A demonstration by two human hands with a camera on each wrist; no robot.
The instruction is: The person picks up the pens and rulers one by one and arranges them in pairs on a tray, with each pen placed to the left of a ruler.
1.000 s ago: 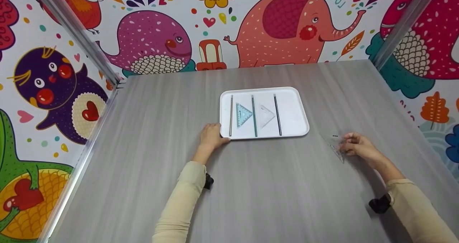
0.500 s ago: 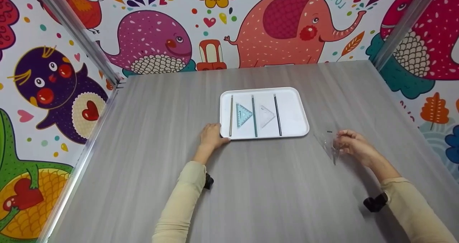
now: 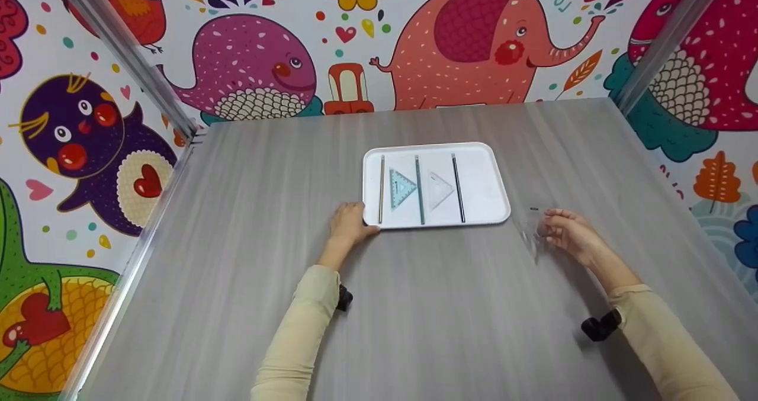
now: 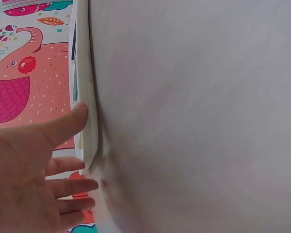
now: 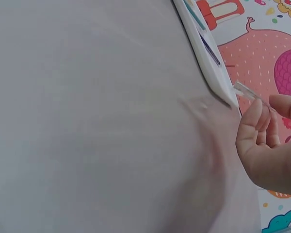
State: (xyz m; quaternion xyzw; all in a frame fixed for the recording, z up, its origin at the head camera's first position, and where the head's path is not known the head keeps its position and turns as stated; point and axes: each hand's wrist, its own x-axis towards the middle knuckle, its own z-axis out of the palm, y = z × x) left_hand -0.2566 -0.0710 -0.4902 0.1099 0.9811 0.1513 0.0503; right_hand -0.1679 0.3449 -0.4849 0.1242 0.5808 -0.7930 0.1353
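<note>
My left hand (image 3: 349, 226) rests at the near left corner of a white tray (image 3: 485, 208). In the left wrist view its thumb (image 4: 70, 124) touches the rim while the fingers lie straight and spread. My right hand (image 3: 571, 235) pinches a clear set square (image 3: 528, 230) between thumb and fingers, just right of the tray. Edge-on in the right wrist view, the set square (image 5: 245, 90) overlaps the tray's end. On the tray lie a brownish pencil (image 3: 381, 191), a bluish set square (image 3: 401, 189), a green pencil (image 3: 420, 191), another clear set square (image 3: 440, 191) and a black pencil (image 3: 459, 189).
The tray stands on a grey wood-grain table (image 3: 249, 211). Walls with cartoon animals (image 3: 462, 45) enclose the back and sides, with metal posts (image 3: 127, 57) at the corners. A small black wrist camera (image 3: 601, 325) is worn on the right wrist.
My right hand has moved left with the clear set square, closer to the tray's right end. My left hand and the tray have stayed in place.
</note>
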